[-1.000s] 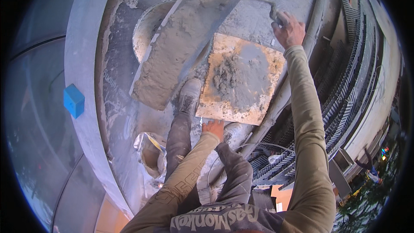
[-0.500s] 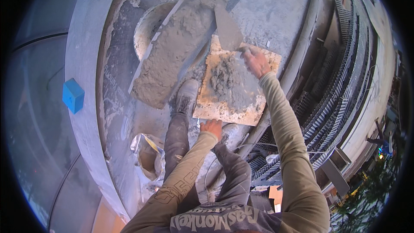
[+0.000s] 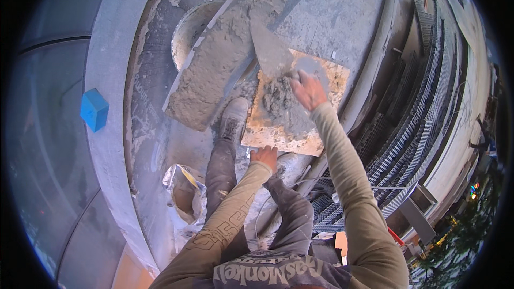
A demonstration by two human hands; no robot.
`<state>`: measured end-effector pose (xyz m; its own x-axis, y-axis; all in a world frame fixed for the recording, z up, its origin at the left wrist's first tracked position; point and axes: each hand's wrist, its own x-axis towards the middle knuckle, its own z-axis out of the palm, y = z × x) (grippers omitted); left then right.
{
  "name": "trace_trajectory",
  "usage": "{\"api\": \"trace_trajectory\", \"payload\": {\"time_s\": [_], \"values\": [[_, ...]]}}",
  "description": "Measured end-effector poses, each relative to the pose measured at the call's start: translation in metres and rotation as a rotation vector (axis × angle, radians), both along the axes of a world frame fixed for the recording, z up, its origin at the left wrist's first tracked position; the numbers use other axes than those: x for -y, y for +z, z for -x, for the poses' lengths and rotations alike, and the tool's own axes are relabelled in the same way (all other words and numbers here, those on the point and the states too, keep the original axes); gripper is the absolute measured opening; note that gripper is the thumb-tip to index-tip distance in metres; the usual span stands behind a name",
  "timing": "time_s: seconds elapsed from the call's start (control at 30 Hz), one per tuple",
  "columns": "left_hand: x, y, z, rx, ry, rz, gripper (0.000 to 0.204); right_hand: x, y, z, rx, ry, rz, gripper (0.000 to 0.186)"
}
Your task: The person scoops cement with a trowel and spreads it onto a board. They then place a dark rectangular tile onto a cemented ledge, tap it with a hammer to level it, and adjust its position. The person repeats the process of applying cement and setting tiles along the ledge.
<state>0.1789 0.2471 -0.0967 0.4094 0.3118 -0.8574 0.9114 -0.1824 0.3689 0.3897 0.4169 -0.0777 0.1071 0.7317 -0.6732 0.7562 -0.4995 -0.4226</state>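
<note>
My right hand (image 3: 309, 90) is closed on the handle of a flat trowel (image 3: 267, 45), whose mortar-smeared blade reaches across the board's top left corner onto a long slab (image 3: 206, 72) thickly coated with grey mortar. Below my right hand a heap of wet mortar (image 3: 277, 99) lies on a square, stained board (image 3: 270, 142). My left hand (image 3: 264, 156) grips that board's near edge with bent fingers. My left shoe (image 3: 234, 116) stands between slab and board. A pale bucket (image 3: 184, 32) is partly hidden behind the slab.
An open foil-lined bag (image 3: 184, 198) stands beside my left leg. A blue block (image 3: 94, 109) sits on the left ledge (image 3: 107, 64). A long pipe (image 3: 381, 48) runs right of the board, beside stacked metal gratings (image 3: 407, 139). Foliage (image 3: 455, 241) shows at lower right.
My right hand has moved down and left from beyond the board's corner to over the mortar heap, swinging the trowel blade from nearly sideways to pointing up-left. My left hand stays at the edge.
</note>
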Motion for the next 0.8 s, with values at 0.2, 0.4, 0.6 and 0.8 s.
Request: {"api": "trace_trajectory", "payload": {"time_s": [0.2, 0.4, 0.6, 0.8], "values": [[0.017, -0.003, 0.008, -0.047, -0.005, -0.013, 0.046, 0.176, -0.058, 0.018, -0.267, -0.593, -0.021, 0.042], [0.022, 0.004, -0.014, 0.061, -0.087, 0.022, 0.041, 0.431, -0.295, -0.028, 0.284, -1.011, -0.014, 0.034], [-0.009, -0.006, 0.037, -0.235, 0.014, -0.045, 0.029, 0.306, -0.265, 0.000, 0.272, -0.718, 0.606, 0.050], [-0.028, -0.036, 0.211, -0.131, 0.880, 0.050, 0.035, 0.077, -0.241, -0.053, -0.294, -0.835, -0.234, 0.046]]}}
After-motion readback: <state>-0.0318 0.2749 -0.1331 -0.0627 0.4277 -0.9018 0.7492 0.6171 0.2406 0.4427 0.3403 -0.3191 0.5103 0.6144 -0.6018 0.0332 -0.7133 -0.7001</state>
